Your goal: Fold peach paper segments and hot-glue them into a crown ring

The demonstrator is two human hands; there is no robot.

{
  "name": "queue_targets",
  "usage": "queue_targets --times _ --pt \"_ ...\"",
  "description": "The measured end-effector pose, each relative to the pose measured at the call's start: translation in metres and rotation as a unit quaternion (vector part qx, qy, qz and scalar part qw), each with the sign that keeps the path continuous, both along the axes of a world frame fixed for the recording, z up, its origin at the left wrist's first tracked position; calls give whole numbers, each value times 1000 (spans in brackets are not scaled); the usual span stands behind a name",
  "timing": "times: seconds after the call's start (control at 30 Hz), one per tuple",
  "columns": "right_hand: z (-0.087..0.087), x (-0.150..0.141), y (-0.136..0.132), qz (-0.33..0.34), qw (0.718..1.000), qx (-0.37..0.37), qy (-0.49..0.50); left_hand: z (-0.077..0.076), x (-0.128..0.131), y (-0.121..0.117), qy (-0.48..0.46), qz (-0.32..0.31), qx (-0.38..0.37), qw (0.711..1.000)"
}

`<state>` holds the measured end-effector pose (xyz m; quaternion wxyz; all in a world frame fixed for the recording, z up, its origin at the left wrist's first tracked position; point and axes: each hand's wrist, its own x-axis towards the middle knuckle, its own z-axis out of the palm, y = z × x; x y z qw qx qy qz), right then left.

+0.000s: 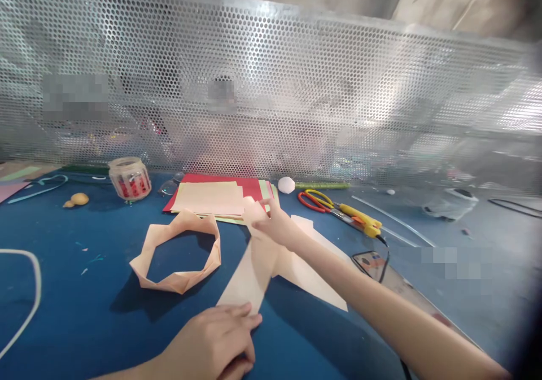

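A cream paper strip (pixel 245 278) runs away from me across the blue table, its far end lifted a little. My left hand (pixel 218 337) is closed over the near end, with fingers pressed together on the paper. At the far end, my right hand (pixel 275 225) pinches the strip between thumb and fingers. Beneath my right forearm lie more cut cream paper pieces (pixel 313 278), partly hidden by it. To the left stands a folded ring of peach paper (pixel 182 281), with creased, pointed edges.
Red, cream and green paper sheets (pixel 207 196) are stacked at the back. Scissors (pixel 315 199) and a yellow glue gun (pixel 364 222) lie to the right. A glass jar (pixel 130 179) stands back left. Behind runs a perforated metal screen (pixel 262 86); a white cord (pixel 38 289) curves at left.
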<state>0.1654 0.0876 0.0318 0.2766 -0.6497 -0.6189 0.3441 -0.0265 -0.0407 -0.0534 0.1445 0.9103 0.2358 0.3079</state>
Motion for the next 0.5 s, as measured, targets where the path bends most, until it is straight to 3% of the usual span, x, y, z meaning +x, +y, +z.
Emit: queue_targets --times 0.2,0.33,0.43,0.5 --pt "19 27 -4 -10 990 26 139 -6 -1 3 -68 -43 -76 994" --pt "45 57 -8 26 980 94 171 -3 -1 5 -80 -67 -82 991" --pt "68 78 -13 96 981 100 138 3 -3 6 -48 -101 -82 990" --pt "75 82 -18 186 977 66 83 8 -7 5 -18 -118 -87 989"
